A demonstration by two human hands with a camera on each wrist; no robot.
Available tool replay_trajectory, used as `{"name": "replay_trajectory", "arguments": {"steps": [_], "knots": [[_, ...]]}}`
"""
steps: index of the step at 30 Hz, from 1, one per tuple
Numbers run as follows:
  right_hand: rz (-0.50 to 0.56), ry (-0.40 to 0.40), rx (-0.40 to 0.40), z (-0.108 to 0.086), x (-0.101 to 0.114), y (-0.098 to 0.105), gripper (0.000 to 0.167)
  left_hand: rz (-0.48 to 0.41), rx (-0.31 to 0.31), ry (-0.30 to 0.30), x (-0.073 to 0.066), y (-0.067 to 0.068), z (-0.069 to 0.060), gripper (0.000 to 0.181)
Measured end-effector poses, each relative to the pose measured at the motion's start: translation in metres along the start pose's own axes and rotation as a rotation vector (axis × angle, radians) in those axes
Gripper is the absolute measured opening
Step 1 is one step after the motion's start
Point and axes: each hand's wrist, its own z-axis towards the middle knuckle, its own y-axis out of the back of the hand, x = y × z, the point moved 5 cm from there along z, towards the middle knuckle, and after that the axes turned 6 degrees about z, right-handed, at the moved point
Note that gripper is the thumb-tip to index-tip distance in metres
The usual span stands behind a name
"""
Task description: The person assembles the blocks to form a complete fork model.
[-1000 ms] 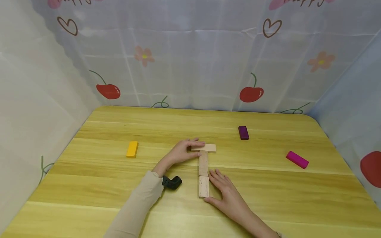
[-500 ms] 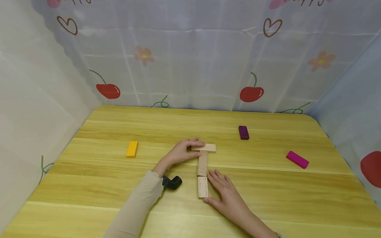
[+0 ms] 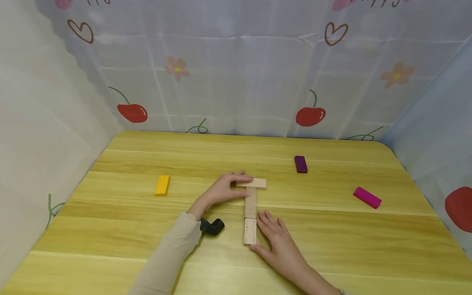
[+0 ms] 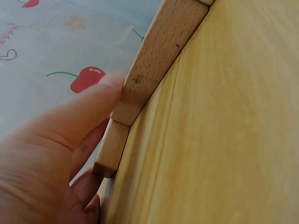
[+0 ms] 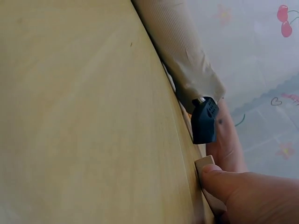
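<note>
Cherry-print cloth (image 3: 236,82) lines your desk's far edge; your left hand (image 3: 221,189) and right hand (image 3: 281,248), both spread, touch plain blocks (image 3: 251,205) between the desk's (image 3: 206,157) side edges.

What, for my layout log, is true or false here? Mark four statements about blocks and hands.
1. The right hand touches the nearest plain block. True.
2. The farthest plain block lies crosswise to the nearest one. True.
3. The nearest plain block is stacked on the farthest. False: both lie on the table.
4. Every block is plain wood-coloured. False: a yellow block, a purple block and a magenta block lie there too.
</note>
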Motion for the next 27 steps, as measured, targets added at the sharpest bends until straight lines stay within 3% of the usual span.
{"name": "replay_trajectory", "arguments": {"steps": [9,27], "knots": [[0.019,0.002,-0.002,-0.0035,0.0002,-0.0013,0.072,0.012,0.052,0.03,0.0026,-0.0026,-0.0025,0.06],[0.024,-0.021,-0.011,0.0006,0.0003,0.0008,0.075,0.049,0.042,0.0,0.0019,-0.0013,-0.0024,0.06]]}}
